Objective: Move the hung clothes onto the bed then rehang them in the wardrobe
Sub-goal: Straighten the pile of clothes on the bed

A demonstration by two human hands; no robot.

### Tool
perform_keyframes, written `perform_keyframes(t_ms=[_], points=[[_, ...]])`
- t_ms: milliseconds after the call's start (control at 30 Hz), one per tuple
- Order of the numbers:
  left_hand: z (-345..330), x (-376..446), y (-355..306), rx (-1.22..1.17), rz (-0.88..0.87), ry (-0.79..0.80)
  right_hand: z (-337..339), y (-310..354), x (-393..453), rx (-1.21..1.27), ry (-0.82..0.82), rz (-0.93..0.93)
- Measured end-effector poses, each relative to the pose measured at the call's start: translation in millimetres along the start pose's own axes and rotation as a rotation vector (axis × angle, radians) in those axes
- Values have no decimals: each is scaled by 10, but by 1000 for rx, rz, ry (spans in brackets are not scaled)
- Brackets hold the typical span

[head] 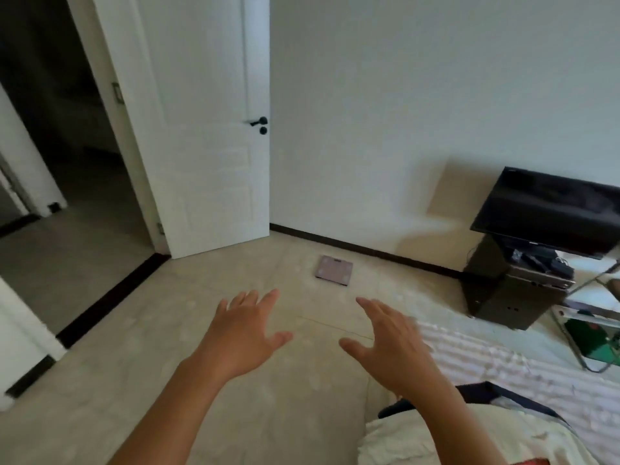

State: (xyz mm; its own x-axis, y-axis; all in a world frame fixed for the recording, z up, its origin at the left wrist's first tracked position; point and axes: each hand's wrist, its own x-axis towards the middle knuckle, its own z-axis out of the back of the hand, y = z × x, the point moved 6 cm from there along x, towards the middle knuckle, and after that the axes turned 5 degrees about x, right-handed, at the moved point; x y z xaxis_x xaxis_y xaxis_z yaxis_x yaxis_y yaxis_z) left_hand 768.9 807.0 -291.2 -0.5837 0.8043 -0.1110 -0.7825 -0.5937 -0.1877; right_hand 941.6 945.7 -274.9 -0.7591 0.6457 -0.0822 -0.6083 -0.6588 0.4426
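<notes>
Both hands spread and empty: the right hand [391, 347] hovers nearest the clothes [469, 427] heaped at five o'clock on the bed [503, 360]; the left hand [246, 330] lies farther off.

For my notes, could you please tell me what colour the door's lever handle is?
Black: the lever handle on the white panelled door, clearest in the head view.

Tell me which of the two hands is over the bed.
The right hand: it hangs open above the striped edge of the bed. The left hand, also open, has only floor tiles beneath it.
</notes>
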Motion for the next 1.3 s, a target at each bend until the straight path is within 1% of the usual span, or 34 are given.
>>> perform_keyframes(t_ms=[100,233,500,700,833,967,1133,1300], points=[[139,-362,586,-56,92,-23,-208,664,42,-23,59,93],[282,-861,1508,-98,231,-52,-547,1590,64,-43,90,212],[763,-1985,3270,-74,408,-132,-1415,3457,-112,-20,182,375],[975,-2722,4390,-74,566,-165,-1960,4835,-217,-43,262,537],[1033,-3136,5122,-91,701,-190,-2337,5692,-258,-55,316,653],[1094,-3376,5819,-138,788,-225,-2708,6500,-189,-71,369,749],[1313,-3506,6768,-84,902,-261,-3213,7532,107,-58,381,867],[1616,-3514,7613,-93,990,-243,-3537,8519,428,-72,450,992]])
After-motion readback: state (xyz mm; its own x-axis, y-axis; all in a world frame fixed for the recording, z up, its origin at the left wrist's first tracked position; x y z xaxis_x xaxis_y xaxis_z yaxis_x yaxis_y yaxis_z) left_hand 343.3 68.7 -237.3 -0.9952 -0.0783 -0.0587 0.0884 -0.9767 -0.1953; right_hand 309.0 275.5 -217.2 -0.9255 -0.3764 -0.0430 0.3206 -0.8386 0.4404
